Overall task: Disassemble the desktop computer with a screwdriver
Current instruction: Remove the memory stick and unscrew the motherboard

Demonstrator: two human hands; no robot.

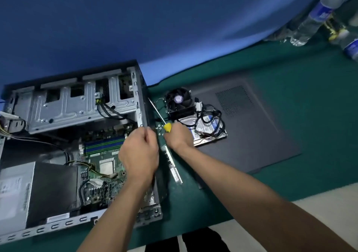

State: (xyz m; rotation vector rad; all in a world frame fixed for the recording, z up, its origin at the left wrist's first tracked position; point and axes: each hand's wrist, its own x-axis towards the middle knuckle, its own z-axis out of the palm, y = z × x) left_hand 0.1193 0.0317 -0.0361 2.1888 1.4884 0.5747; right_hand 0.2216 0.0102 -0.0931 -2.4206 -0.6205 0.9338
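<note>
The open desktop case [73,104] lies on its side at the left, its motherboard [104,166] exposed. My left hand [139,153] is at the case's right wall, fingers curled round the edge of a green expansion card [171,163] with a silver bracket; what the fingers touch is partly hidden. My right hand [178,135] grips the yellow handle of a screwdriver [167,127], just right of the card. The shaft points up and left along the case's corner, its tip in the air.
A cooler fan [179,100] and a hard drive [209,133] with black cables lie on the dark side panel [251,125] to the right. The power supply [19,193] fills the case's near left. Water bottles [313,17] stand far right on the green mat [290,67].
</note>
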